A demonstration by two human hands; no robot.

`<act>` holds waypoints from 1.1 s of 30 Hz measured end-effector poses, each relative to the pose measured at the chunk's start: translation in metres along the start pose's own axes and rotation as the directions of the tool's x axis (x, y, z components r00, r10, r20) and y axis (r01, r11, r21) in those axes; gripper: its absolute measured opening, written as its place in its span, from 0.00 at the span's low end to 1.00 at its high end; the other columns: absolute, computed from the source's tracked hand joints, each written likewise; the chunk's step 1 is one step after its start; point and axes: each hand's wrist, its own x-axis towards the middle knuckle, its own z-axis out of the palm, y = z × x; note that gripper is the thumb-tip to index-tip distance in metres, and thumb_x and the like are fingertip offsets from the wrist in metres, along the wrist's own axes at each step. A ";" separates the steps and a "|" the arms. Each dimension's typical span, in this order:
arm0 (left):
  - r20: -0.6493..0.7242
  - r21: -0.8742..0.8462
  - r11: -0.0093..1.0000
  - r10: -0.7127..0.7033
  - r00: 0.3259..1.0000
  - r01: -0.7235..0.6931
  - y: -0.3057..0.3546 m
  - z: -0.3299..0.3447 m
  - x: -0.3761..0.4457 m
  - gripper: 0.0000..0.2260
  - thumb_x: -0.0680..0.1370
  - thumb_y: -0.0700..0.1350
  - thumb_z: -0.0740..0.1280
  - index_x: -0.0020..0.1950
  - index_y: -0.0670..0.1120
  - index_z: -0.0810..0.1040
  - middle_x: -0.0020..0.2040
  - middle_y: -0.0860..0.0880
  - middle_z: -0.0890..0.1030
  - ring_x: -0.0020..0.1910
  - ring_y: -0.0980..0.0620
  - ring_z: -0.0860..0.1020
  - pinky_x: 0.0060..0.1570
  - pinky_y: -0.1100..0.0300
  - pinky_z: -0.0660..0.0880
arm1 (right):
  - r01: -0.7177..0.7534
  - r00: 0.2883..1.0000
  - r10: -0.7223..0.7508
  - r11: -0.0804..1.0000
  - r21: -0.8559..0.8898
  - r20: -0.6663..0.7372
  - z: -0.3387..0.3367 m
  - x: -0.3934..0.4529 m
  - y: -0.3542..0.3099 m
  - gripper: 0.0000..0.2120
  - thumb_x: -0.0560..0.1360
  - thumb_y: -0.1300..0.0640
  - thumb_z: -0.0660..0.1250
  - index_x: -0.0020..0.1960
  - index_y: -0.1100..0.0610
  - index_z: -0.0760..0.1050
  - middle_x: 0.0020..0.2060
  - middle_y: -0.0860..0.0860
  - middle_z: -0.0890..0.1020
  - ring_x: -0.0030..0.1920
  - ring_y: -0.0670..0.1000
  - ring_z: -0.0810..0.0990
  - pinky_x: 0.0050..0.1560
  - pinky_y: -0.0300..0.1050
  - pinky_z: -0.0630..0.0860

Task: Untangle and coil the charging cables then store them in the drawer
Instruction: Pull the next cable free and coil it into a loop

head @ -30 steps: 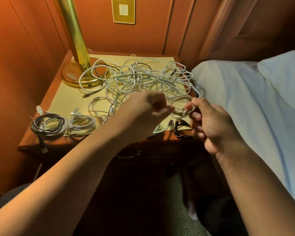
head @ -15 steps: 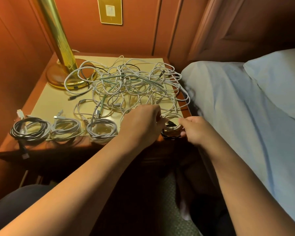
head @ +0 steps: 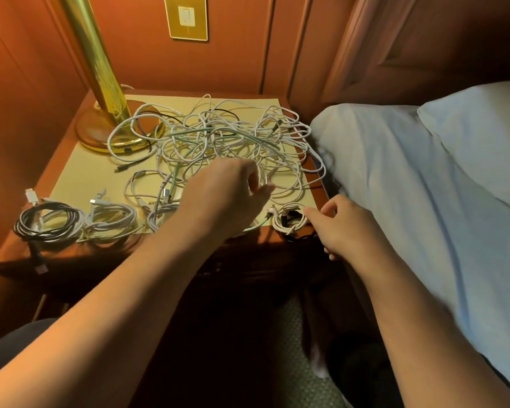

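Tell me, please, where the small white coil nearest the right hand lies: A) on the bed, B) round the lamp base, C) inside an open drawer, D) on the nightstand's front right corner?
D: the small white coil sits on the nightstand at its front right corner, just left of the right hand.

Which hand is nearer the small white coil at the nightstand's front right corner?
Right. The right hand has its fingertips just beside the white coil, on the coil's right. The left hand is farther off, up and to its left, reaching into the tangle.

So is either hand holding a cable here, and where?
Neither clearly: the left hand reaches into the tangled cables; the right hand sits beside the small coil.
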 end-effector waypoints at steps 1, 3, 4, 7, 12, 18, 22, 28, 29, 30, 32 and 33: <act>-0.013 0.012 1.000 -0.016 1.000 0.016 -0.006 -0.006 -0.001 0.13 0.80 0.60 0.68 0.43 0.52 0.77 0.39 0.52 0.80 0.39 0.52 0.78 0.39 0.56 0.78 | -0.004 1.000 0.004 1.000 0.004 0.009 0.000 -0.001 0.001 0.18 0.78 0.34 0.65 0.55 0.48 0.74 0.46 0.48 0.81 0.46 0.53 0.84 0.48 0.54 0.85; -0.033 0.025 0.999 -0.048 0.998 0.049 -0.019 -0.014 -0.004 0.13 0.79 0.59 0.69 0.42 0.51 0.77 0.39 0.52 0.80 0.39 0.51 0.79 0.42 0.53 0.81 | -0.005 0.999 0.006 1.000 -0.016 0.036 0.002 -0.002 0.001 0.15 0.79 0.36 0.65 0.54 0.48 0.75 0.47 0.48 0.82 0.46 0.54 0.84 0.50 0.54 0.85; -0.035 0.026 0.998 -0.059 0.998 0.060 -0.024 -0.016 -0.005 0.13 0.79 0.59 0.69 0.42 0.51 0.77 0.39 0.52 0.80 0.39 0.51 0.79 0.42 0.52 0.82 | -0.002 0.999 0.003 1.000 -0.014 0.048 0.003 -0.002 0.000 0.14 0.79 0.38 0.65 0.54 0.48 0.75 0.46 0.49 0.82 0.46 0.54 0.84 0.50 0.54 0.85; -0.016 0.016 0.997 -0.072 0.997 0.072 -0.033 -0.018 -0.010 0.13 0.78 0.59 0.70 0.42 0.51 0.78 0.39 0.52 0.81 0.38 0.52 0.79 0.40 0.53 0.81 | 0.029 0.998 -0.029 1.000 0.008 0.062 0.009 -0.001 -0.004 0.13 0.79 0.40 0.67 0.54 0.48 0.76 0.46 0.49 0.83 0.46 0.54 0.85 0.51 0.55 0.84; 0.005 -0.025 0.998 -0.063 0.998 0.063 -0.041 -0.023 -0.021 0.12 0.78 0.59 0.71 0.42 0.51 0.79 0.39 0.54 0.80 0.38 0.54 0.78 0.35 0.59 0.73 | 0.055 0.990 -0.063 0.996 0.071 0.125 0.015 0.002 -0.006 0.16 0.77 0.35 0.68 0.54 0.46 0.76 0.48 0.49 0.84 0.46 0.53 0.84 0.51 0.57 0.85; -0.118 -0.172 0.982 -0.094 0.989 0.073 -0.064 -0.046 -0.031 0.08 0.78 0.55 0.72 0.46 0.51 0.80 0.39 0.55 0.81 0.34 0.57 0.78 0.31 0.60 0.73 | 0.239 0.952 -0.230 0.971 0.018 -0.201 0.007 -0.006 -0.017 0.14 0.80 0.39 0.65 0.57 0.47 0.75 0.41 0.47 0.83 0.43 0.51 0.82 0.45 0.48 0.80; -0.184 -0.183 0.975 -0.157 0.970 0.124 -0.092 -0.059 -0.035 0.09 0.78 0.55 0.72 0.46 0.50 0.80 0.38 0.56 0.80 0.34 0.56 0.78 0.35 0.58 0.76 | 0.416 0.887 -0.388 0.906 0.072 -0.250 0.017 -0.015 -0.041 0.06 0.79 0.46 0.68 0.53 0.47 0.76 0.31 0.46 0.79 0.34 0.47 0.79 0.39 0.43 0.77; -0.152 -0.218 0.974 -0.095 0.984 0.060 -0.113 -0.054 -0.045 0.10 0.75 0.57 0.73 0.46 0.52 0.82 0.36 0.57 0.80 0.31 0.62 0.76 0.31 0.62 0.70 | 0.524 0.849 -0.512 0.848 0.082 -0.132 0.030 -0.010 -0.074 0.06 0.79 0.50 0.71 0.56 0.45 0.80 0.29 0.48 0.78 0.30 0.44 0.77 0.32 0.35 0.71; -0.131 -0.229 0.973 -0.068 0.989 0.037 -0.112 -0.051 -0.046 0.10 0.74 0.58 0.74 0.47 0.52 0.83 0.36 0.57 0.80 0.32 0.63 0.76 0.31 0.63 0.69 | 0.543 0.839 -0.535 0.836 0.077 -0.101 0.031 -0.008 -0.080 0.08 0.79 0.50 0.71 0.57 0.44 0.81 0.29 0.47 0.78 0.30 0.44 0.77 0.33 0.34 0.72; -0.108 -0.235 0.972 -0.037 0.993 0.011 -0.109 -0.049 -0.046 0.11 0.73 0.59 0.74 0.47 0.53 0.84 0.37 0.58 0.80 0.33 0.63 0.76 0.31 0.63 0.68 | 0.559 0.828 -0.554 0.827 0.059 -0.082 0.032 -0.005 -0.085 0.09 0.78 0.51 0.72 0.58 0.44 0.82 0.30 0.47 0.79 0.31 0.43 0.77 0.34 0.36 0.73; -0.074 -0.232 0.972 0.012 0.997 -0.029 -0.103 -0.041 -0.047 0.13 0.72 0.60 0.75 0.48 0.53 0.85 0.38 0.58 0.80 0.35 0.62 0.76 0.32 0.62 0.70 | 0.570 0.821 -0.569 0.821 0.010 -0.055 0.035 0.002 -0.093 0.10 0.77 0.51 0.73 0.57 0.42 0.84 0.31 0.46 0.80 0.33 0.43 0.78 0.37 0.40 0.75; -0.071 -0.235 0.971 0.025 0.997 -0.041 -0.100 -0.037 -0.047 0.13 0.72 0.60 0.75 0.48 0.53 0.85 0.37 0.58 0.79 0.36 0.62 0.76 0.33 0.61 0.71 | 0.563 0.826 -0.563 0.826 -0.005 -0.037 0.037 0.006 -0.097 0.09 0.77 0.50 0.74 0.56 0.42 0.85 0.32 0.45 0.80 0.34 0.44 0.79 0.38 0.42 0.77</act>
